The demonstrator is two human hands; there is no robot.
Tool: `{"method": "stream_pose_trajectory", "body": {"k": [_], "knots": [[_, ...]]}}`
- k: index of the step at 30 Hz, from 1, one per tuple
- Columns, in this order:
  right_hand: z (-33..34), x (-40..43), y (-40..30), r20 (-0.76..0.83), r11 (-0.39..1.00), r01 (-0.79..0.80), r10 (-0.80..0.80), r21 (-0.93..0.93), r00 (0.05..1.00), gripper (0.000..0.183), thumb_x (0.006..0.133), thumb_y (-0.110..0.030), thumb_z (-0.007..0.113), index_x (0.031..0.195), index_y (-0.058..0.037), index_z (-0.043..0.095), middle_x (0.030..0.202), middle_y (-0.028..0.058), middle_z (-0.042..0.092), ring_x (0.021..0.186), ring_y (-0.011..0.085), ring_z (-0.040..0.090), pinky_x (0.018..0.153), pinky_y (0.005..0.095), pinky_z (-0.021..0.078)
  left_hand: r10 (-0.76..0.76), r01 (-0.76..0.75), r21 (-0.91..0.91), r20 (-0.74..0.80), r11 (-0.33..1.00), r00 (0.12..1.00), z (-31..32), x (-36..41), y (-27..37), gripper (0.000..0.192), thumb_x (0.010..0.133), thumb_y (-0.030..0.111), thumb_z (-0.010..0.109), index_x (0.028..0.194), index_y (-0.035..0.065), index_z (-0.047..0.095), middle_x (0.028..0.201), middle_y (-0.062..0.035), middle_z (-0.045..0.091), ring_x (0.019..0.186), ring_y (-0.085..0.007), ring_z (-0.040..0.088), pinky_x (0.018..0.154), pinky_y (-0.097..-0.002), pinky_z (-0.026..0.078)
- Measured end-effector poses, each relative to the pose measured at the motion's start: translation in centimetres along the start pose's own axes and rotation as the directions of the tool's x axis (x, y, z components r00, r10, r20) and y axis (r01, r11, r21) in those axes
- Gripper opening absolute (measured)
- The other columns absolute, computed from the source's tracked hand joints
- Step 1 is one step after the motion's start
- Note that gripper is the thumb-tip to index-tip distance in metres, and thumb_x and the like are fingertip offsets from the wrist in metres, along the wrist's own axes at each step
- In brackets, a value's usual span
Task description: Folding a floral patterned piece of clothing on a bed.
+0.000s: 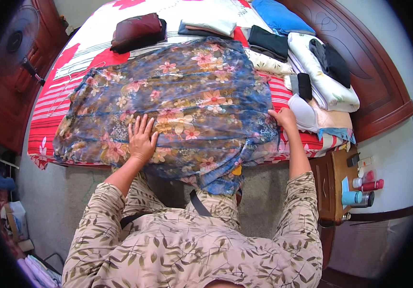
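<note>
A sheer blue floral cloth (177, 97) lies spread over the near side of the bed, with a bunched part hanging off the front edge by my knees. My left hand (142, 139) rests palm down on the cloth, fingers a little apart, holding nothing. At the cloth's right edge, my right hand (284, 117) pinches the fabric between thumb and fingers. Just to the right of that hand lies a pale bra (303, 114). Shallow folds run across the cloth.
On the bed (42, 135) behind the cloth lie folded maroon clothes (138, 30), light folded clothes (208, 27) and dark folded clothes (268, 41). A blue pillow (282, 16) touches the wooden headboard (363, 68). A nightstand (330, 180) holds bottles; a fan (16, 41) stands left.
</note>
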State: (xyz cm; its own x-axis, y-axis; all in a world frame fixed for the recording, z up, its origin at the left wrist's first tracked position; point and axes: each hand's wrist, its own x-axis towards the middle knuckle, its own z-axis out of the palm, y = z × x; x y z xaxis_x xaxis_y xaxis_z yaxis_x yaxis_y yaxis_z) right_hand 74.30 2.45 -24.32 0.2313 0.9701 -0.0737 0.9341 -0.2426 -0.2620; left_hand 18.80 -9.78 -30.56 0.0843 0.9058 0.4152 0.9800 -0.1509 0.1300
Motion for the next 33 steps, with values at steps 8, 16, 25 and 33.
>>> {"method": "stream_pose_trajectory", "body": {"k": [8, 16, 25, 33], "knots": [[2.4, -0.8, 3.9, -0.281, 0.927, 0.113, -0.009, 0.356, 0.960, 0.025, 0.083, -0.027, 0.075, 0.079, -0.0039, 0.066, 0.070, 0.0086, 0.066, 0.061, 0.0233, 0.060, 0.062, 0.0384, 0.0480, 0.002, -0.003, 0.014, 0.022, 1.000, 1.000, 0.5, -0.1, -0.1, 0.051, 0.100, 0.040, 0.048, 0.147, 0.0195, 0.046, 0.158, -0.0045, 0.034, 0.148, -0.0277, 0.026, 0.120, -0.0497, 0.014], [1.6, -3.0, 1.9, -0.546, 0.932, 0.113, 0.100, 0.343, 0.832, 0.017, 0.090, -0.012, 0.067, 0.084, -0.0028, 0.054, 0.073, 0.0161, 0.065, 0.073, 0.0352, 0.066, 0.066, 0.0460, 0.0487, 0.002, -0.002, -0.026, -0.013, 1.000, 1.000, 0.7, -0.1, -0.1, 0.052, 0.097, 0.040, 0.052, 0.144, 0.0178, 0.050, 0.157, -0.0059, 0.037, 0.146, -0.0290, 0.028, 0.119, -0.0519, 0.015], [2.4, -14.7, -5.3, 0.268, 0.924, -0.205, 0.118, 0.324, 0.956, 0.061, 0.087, -0.054, 0.069, 0.066, 0.0025, 0.061, 0.060, 0.0127, 0.066, 0.044, 0.0174, 0.064, 0.038, 0.0291, 0.0478, -0.012, 0.012, -0.008, -0.030, 1.000, 0.999, 1.4, -1.2, -1.5, 0.052, 0.097, 0.042, 0.051, 0.144, 0.0185, 0.049, 0.157, -0.0048, 0.037, 0.147, -0.0275, 0.028, 0.119, -0.0527, 0.015], [7.9, -17.0, -2.0, 0.158, 0.224, -0.201, 0.195, 0.954, 0.968, 0.013, 0.091, -0.016, 0.065, 0.081, -0.0111, 0.058, 0.076, 0.0011, 0.056, 0.062, 0.0154, 0.060, 0.051, 0.0309, 0.0534, -0.010, 0.003, -0.081, -0.085, 0.997, 0.996, 2.3, -1.7, -1.4, 0.052, 0.096, 0.042, 0.053, 0.142, 0.0186, 0.051, 0.154, -0.0076, 0.041, 0.145, -0.0289, 0.032, 0.118, -0.0548, 0.016]]}}
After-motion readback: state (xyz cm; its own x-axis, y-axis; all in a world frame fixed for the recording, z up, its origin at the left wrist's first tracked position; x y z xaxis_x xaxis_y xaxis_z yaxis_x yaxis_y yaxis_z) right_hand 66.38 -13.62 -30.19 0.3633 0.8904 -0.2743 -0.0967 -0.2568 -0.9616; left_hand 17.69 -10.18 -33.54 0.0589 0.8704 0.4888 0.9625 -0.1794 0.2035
